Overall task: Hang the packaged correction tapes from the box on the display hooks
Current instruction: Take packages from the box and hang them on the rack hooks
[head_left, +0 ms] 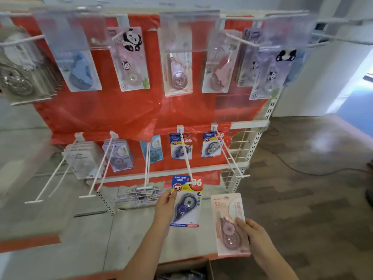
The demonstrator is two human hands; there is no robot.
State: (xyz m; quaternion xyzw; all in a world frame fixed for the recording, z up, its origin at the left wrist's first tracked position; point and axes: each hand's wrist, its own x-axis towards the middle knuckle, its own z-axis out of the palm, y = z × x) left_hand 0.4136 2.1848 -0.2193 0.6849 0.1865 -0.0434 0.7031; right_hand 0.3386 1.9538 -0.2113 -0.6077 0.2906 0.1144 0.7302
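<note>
My left hand grips a blue-and-red packaged correction tape by its left edge, and the pack's top sits at the tip of a long white display hook. My right hand holds a pink packaged correction tape by its right edge, lower and to the right. The cardboard box shows at the bottom edge, its contents mostly hidden. Matching blue packs hang at the back of the same hook.
The red-backed rack carries two rows of white hooks. Upper hooks hold panda, blue and pink packs behind clear label flaps. The lower right hook holds one pack. A wire basket sits low. A cable lies on the floor.
</note>
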